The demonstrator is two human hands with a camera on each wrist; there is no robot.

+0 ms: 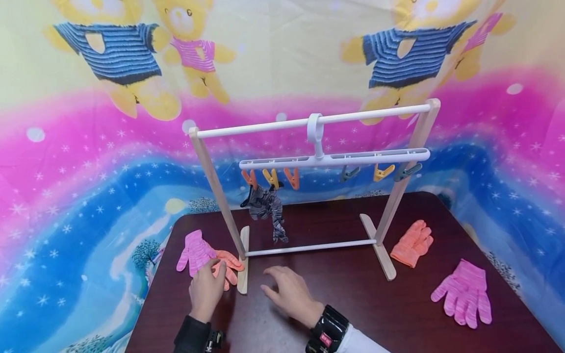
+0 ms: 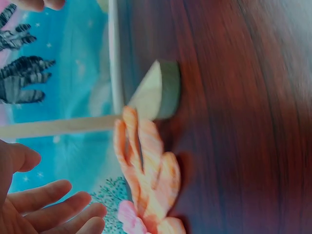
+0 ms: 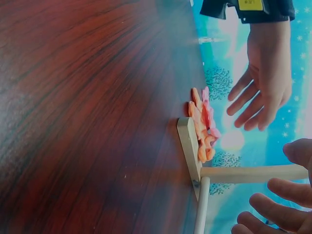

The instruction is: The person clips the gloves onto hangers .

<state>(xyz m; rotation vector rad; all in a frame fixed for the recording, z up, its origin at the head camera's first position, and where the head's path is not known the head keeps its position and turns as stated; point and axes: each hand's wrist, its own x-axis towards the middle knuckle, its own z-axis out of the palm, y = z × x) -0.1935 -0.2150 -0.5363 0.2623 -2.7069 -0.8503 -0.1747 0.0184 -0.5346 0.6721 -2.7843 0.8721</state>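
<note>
My left hand (image 1: 207,290) is held over the table, overlapping an orange glove (image 1: 230,280) in the head view. The right wrist view shows this left hand (image 3: 265,80) apart from the gloves, fingers extended and nothing in it. A pink glove (image 1: 192,252) lies against the orange one, beside the rack's left foot (image 1: 243,287). My right hand (image 1: 293,296) hovers in front of the rack, fingers loosely bent and holding nothing. Grey-and-black striped gloves (image 1: 264,206) hang from an orange clip (image 1: 249,178) and a yellow clip (image 1: 270,177) at the hanger's left end.
A white hanger (image 1: 375,157) hooks over the top bar (image 1: 260,128) of the wooden rack. Another orange clip (image 1: 292,178), a yellow clip (image 1: 383,172) and grey-green clips (image 1: 408,171) also hang from it. An orange glove (image 1: 413,244) and a pink glove (image 1: 465,294) lie right.
</note>
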